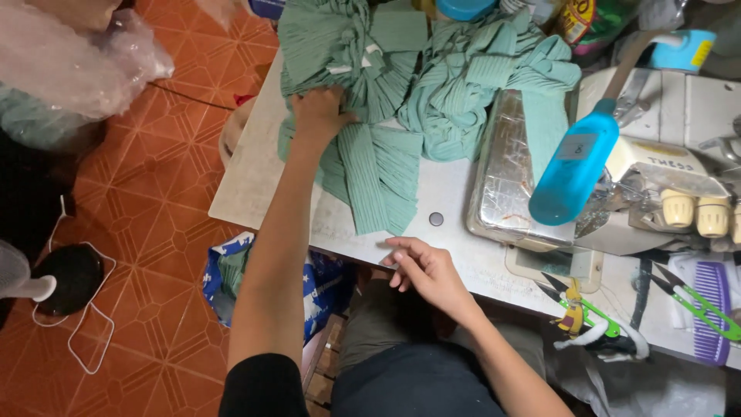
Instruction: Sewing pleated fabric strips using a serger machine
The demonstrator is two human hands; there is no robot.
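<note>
My left hand [318, 114] reaches forward and grips a piece of ribbed green fabric [374, 174] that hangs over the white sewing table [255, 166]. More green fabric pieces [478, 85] are heaped at the back of the table. My right hand [424, 266] rests at the table's near edge with fingers loosely apart, holding nothing. It lies just below the fabric's lower end, not touching it.
A sewing machine [656, 185] with a blue bottle [575, 166] stands to the right. Green thread snips [695, 301] and a purple comb [714, 309] lie at the right edge. A blue patterned bag [224, 278] sits under the table on the orange tiled floor [147, 201].
</note>
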